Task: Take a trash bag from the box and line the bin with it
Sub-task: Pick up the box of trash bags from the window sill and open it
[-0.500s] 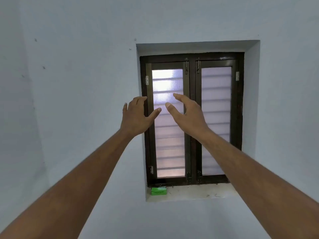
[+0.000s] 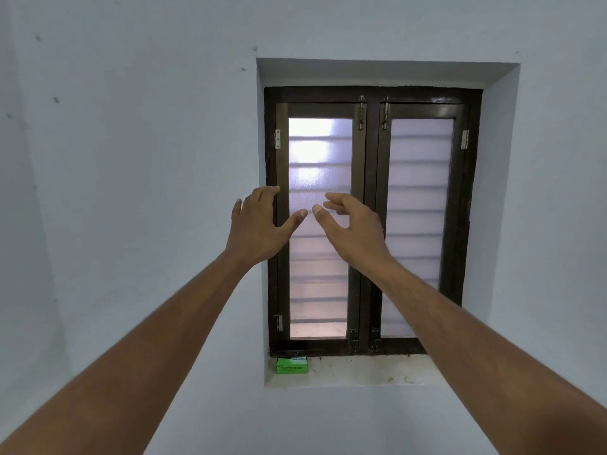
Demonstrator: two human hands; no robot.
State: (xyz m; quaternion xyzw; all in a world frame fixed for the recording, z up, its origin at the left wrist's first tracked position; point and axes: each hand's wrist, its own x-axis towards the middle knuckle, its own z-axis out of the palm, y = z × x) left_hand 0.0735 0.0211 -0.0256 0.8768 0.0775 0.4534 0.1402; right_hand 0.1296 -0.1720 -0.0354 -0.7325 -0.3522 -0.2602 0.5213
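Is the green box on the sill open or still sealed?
Cannot tell for sure. The green box lies at the sill's left end; something pale shows at its top edge.

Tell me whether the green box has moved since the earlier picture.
No. The green box still sits at the left end of the window sill.

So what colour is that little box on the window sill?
Bright green, the box at the sill's left end; the head view shows it.

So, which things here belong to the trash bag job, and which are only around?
For the job: green box on the window sill; left hand; right hand, both empty.
Only around: window; wall.
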